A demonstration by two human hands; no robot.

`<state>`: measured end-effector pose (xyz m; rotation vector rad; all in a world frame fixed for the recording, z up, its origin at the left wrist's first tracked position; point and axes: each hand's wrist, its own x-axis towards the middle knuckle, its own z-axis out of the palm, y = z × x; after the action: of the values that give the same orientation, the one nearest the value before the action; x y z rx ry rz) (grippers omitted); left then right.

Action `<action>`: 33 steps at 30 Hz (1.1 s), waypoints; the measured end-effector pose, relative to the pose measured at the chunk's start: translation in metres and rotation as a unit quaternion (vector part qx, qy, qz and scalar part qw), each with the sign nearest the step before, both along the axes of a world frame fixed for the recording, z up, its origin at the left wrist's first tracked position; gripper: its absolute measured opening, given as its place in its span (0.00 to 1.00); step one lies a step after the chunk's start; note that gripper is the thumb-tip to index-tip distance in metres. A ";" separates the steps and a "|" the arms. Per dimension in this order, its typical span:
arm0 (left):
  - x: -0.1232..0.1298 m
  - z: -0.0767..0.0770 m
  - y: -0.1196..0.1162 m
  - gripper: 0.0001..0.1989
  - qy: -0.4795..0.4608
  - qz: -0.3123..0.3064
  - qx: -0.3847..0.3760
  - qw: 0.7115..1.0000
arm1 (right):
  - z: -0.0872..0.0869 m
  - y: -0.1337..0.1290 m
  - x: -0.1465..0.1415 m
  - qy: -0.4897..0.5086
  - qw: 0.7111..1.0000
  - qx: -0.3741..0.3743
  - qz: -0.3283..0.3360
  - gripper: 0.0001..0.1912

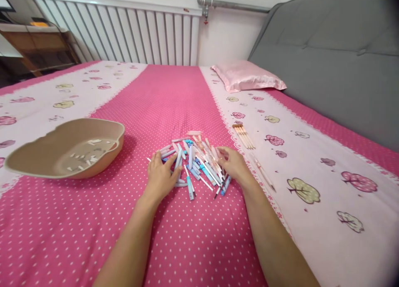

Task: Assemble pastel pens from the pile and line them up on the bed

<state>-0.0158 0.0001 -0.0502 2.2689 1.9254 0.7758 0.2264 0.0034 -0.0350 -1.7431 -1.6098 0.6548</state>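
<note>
Pile of pen parts is on the pink dotted cloth, directly between my two hands. Mix of pink, lilac, blue and white pieces, lying at all angles, many overlapping.

Left hand: on the pile's left edge, palm down. Fingers spread, thumb well off the index, clear gap between them. Fingertips over the pink and lilac pieces at the far left; thumb beside the pale blue ones. Nothing pinched that I can see.

Right hand: at the pile's right edge, fingers curved inward, tips at the pink pieces, thumb tucked low. Thumb and index look partly open; can't tell if they grip a piece or just touch it. A short blue piece sticks out just below this hand, on my side of the pile.

Between the hands: a blue-labelled tube points toward me, nearer me than either set of fingertips. Thin refills with dark tips poke out of the pile's near right side.

Outside the pile: row of slim pink sticks with a brown end, beyond and right of my right hand. Single clear pink pen just right of my right wrist, not touching it. Beige basin well off to the left, small white bits scattered on its floor.
</note>
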 end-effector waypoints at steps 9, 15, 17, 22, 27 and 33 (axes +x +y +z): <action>-0.001 0.002 0.003 0.23 0.010 -0.008 0.011 1.000 | -0.003 0.005 0.009 0.081 0.993 -0.051 -0.072 0.24; 0.000 0.007 0.001 0.22 0.016 -0.005 0.007 1.000 | 0.009 -0.002 0.020 -0.007 0.993 -0.079 -0.090 0.17; 0.000 0.010 0.000 0.22 0.017 -0.005 0.012 1.000 | 0.017 -0.007 0.021 -0.050 0.991 -0.094 -0.086 0.14; 0.001 0.017 -0.003 0.22 -0.001 0.006 0.010 1.000 | 0.028 -0.014 0.019 -0.136 0.981 -0.133 -0.020 0.13; 0.002 0.023 -0.003 0.20 -0.035 -0.003 0.044 0.998 | 0.030 -0.014 0.017 -0.102 0.985 -0.134 -0.038 0.19; 0.008 0.034 -0.008 0.16 -0.083 -0.063 0.132 0.986 | 0.036 -0.016 0.010 0.022 0.997 -0.012 -0.072 0.17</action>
<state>-0.0078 -0.0076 -0.0160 2.3503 1.6756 1.2245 0.2369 -0.0125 0.0007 -1.8297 -1.4364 0.6401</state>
